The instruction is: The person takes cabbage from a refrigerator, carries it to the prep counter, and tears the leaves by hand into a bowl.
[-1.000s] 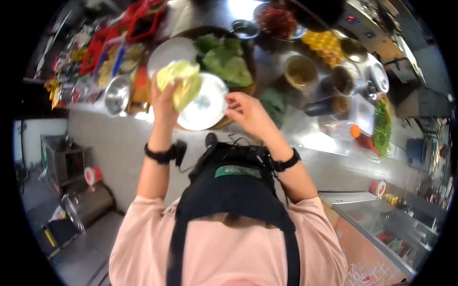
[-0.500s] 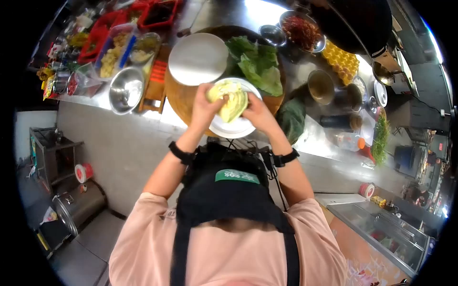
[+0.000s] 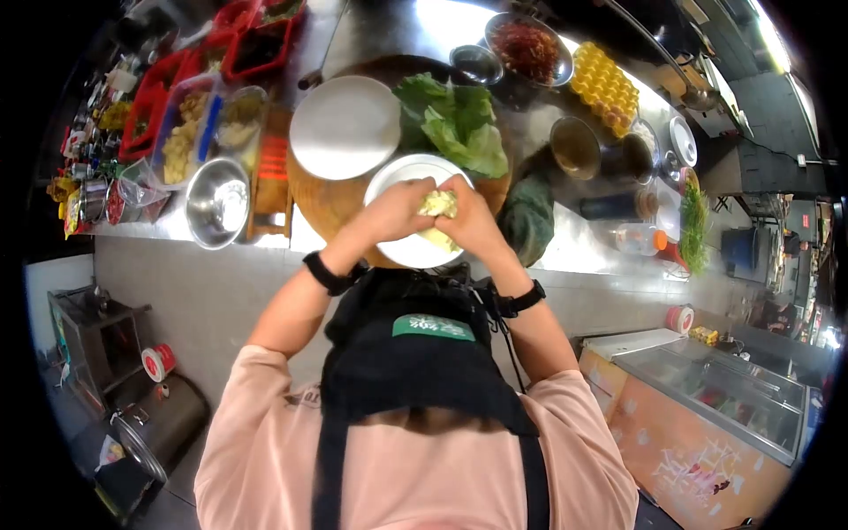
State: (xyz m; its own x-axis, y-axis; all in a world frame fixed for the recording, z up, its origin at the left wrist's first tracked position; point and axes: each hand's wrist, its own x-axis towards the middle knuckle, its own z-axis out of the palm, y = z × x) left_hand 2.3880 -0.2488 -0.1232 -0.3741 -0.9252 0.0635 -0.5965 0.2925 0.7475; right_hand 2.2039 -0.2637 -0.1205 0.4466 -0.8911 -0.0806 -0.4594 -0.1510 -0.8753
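Note:
My left hand (image 3: 397,212) and my right hand (image 3: 470,216) are both closed around a pale green-yellow cabbage piece (image 3: 438,204), fingers pressed close together. Most of the piece is hidden by the hands. Directly below them is a white bowl (image 3: 382,181), with some pale cabbage (image 3: 439,238) visible beneath the fingers; whether it is loose or part of the held piece I cannot tell. The bowl sits on a round wooden chopping board (image 3: 306,205). Behind it on the board are a white plate (image 3: 344,128) and large green leaves (image 3: 464,132).
A steel bowl (image 3: 217,203) and a tub of pale chunks (image 3: 181,146) stand left. At the back right are a bowl of dried red chilies (image 3: 527,50) and a yellow egg tray (image 3: 605,88). A plastic bottle (image 3: 638,238) lies near the counter's right edge.
My hands have drawn together over the cabbage and turned inward, covering most of it. Before, its cut, layered side showed widely between them. The view has shifted slightly.

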